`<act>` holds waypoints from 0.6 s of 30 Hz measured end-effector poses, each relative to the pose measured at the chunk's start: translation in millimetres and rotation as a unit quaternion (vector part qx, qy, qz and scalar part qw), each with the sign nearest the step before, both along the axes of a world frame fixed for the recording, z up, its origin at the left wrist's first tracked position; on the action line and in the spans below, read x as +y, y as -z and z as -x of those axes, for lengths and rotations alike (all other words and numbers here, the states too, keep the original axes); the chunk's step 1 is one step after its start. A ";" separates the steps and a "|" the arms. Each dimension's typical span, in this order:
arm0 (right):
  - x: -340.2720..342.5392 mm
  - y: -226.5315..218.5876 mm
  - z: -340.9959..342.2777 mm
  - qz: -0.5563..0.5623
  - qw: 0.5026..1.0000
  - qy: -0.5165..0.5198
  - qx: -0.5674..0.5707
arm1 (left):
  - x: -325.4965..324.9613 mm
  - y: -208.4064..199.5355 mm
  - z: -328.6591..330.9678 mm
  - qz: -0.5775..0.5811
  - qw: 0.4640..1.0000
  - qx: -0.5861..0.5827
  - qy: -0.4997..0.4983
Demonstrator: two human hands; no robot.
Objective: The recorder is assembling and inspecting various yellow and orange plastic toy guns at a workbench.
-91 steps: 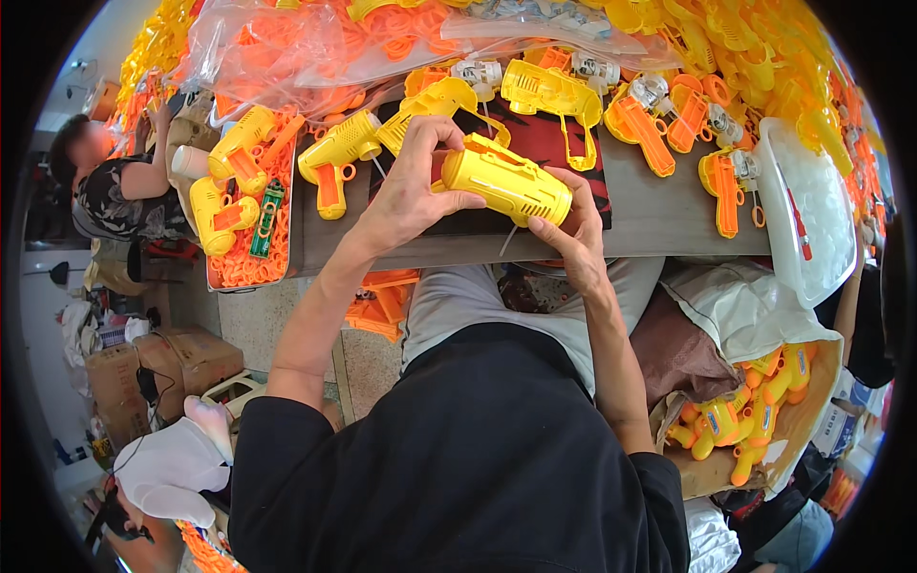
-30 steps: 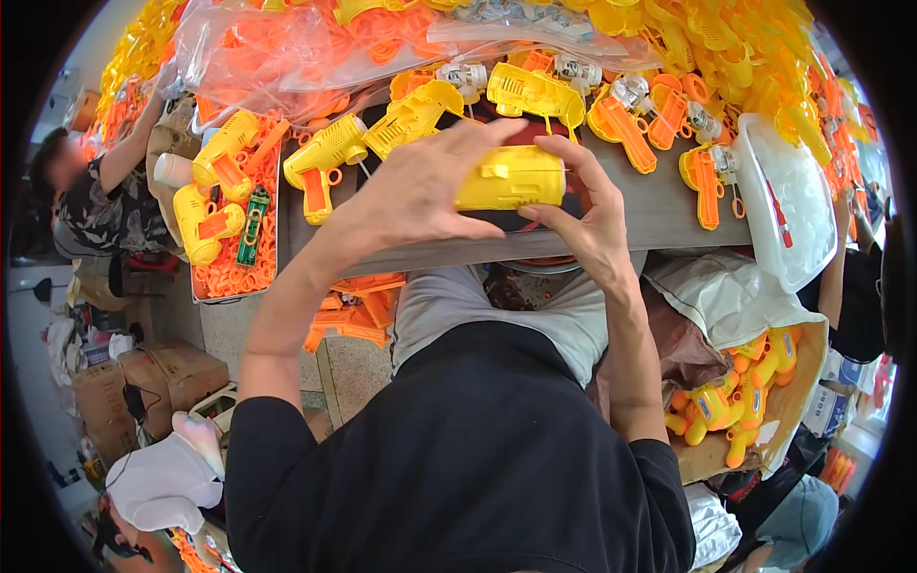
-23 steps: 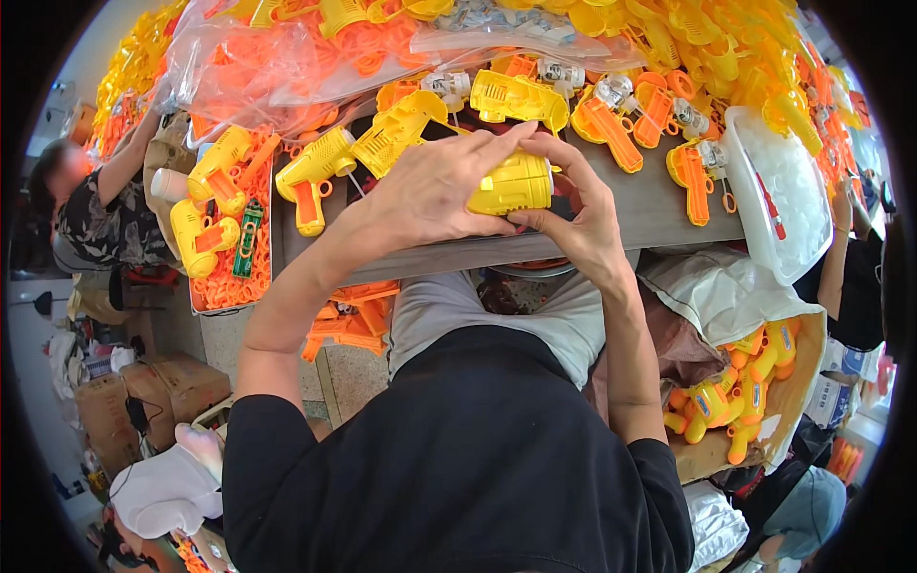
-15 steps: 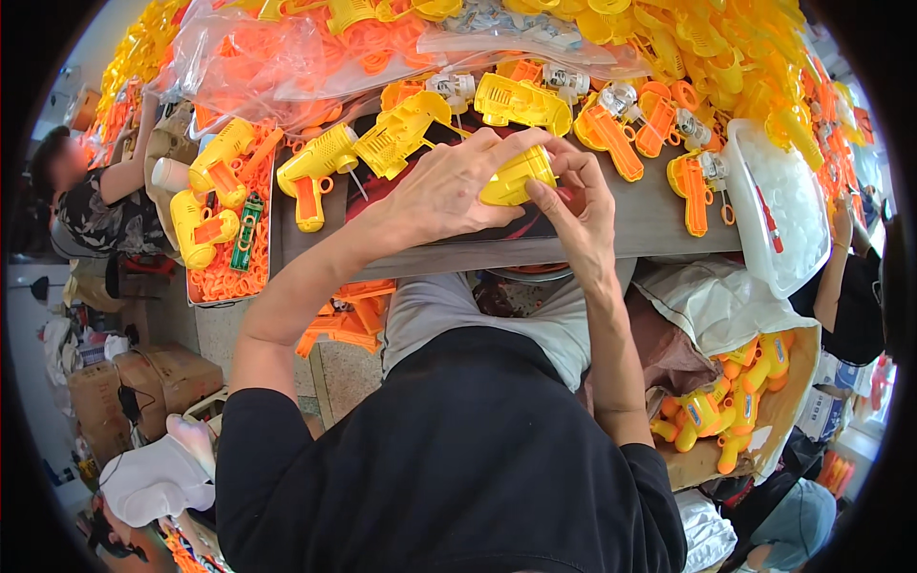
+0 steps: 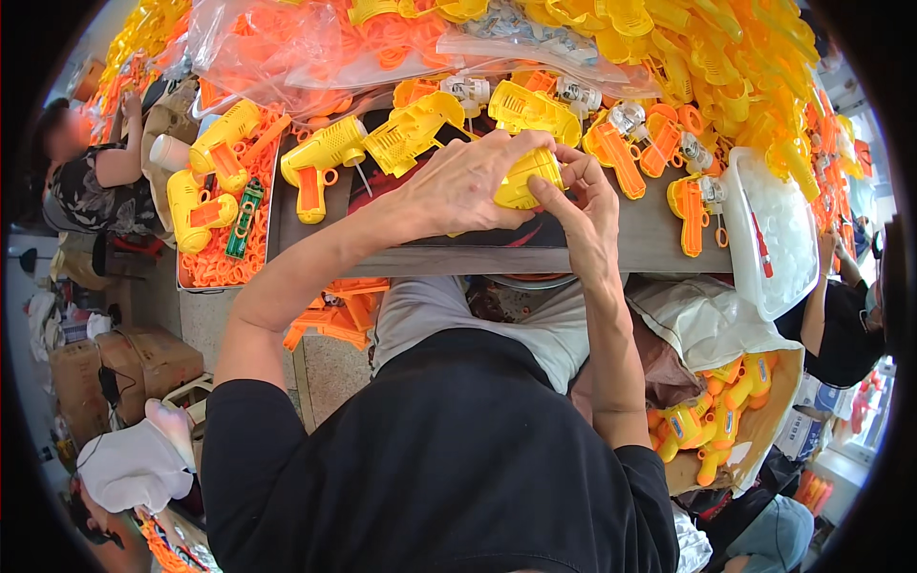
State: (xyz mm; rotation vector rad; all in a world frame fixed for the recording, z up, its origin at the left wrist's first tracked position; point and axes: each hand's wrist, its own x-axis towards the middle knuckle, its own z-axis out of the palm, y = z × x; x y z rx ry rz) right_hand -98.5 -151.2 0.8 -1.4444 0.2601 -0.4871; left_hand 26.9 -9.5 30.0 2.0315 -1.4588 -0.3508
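Between my two hands, over the near edge of the workbench, is a yellow plastic toy housing [image 5: 522,180]. My left hand [image 5: 466,187] wraps it from the left, its fingers reaching over the far side. With thumb and fingertips, my right hand [image 5: 585,199] grips the right end. The inside of the housing is hidden. Just beyond lie open yellow shells [image 5: 413,132] and another yellow shell half [image 5: 535,109]. A yellow toy drill [image 5: 323,164] with an orange handle rests left of my left hand. Orange handles with clear gear units [image 5: 616,151] sit to the right.
A tray of small orange parts [image 5: 220,269] stands at the left, a green strip [image 5: 245,218] on it. At the right is a white tub [image 5: 770,250] with a red screwdriver [image 5: 761,244]. Yellow shells [image 5: 707,57] heap up behind. A sack [image 5: 778,392] holds finished-looking toys. Other people work on both sides.
Both hands still hold the yellow housing, now turned slightly so more of its ribbed outer face shows. The whole view has shifted a little.
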 end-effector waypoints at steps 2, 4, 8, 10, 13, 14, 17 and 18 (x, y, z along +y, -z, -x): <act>-1.3 -0.1 0.8 0.001 1.000 -0.001 0.006 | -0.2 -0.2 0.6 -0.008 1.000 0.012 0.000; -2.0 3.0 0.8 -0.007 1.000 -0.003 -0.002 | 1.0 1.4 1.2 0.002 1.000 -0.009 -0.005; -0.3 1.1 -0.7 -0.007 1.000 -0.003 0.008 | 2.4 12.1 -4.3 0.081 0.996 -0.041 0.014; -1.1 0.2 -1.5 -0.013 1.000 -0.006 0.014 | 0.9 14.0 -7.3 0.080 0.996 -0.039 0.022; -2.1 -1.2 -1.5 -0.022 1.000 -0.012 0.015 | 0.7 12.8 -6.4 0.066 0.997 -0.040 0.018; -1.7 -1.7 -1.9 -0.020 1.000 -0.012 0.015 | 0.6 13.1 -6.7 0.068 0.997 -0.040 0.018; -1.0 -1.6 -2.4 -0.026 1.000 -0.005 0.013 | 1.1 11.3 -5.0 0.092 0.994 -0.054 0.025; -2.7 -1.3 -2.1 -0.015 1.000 -0.013 0.023 | 1.8 8.9 -2.8 0.050 0.998 -0.041 0.017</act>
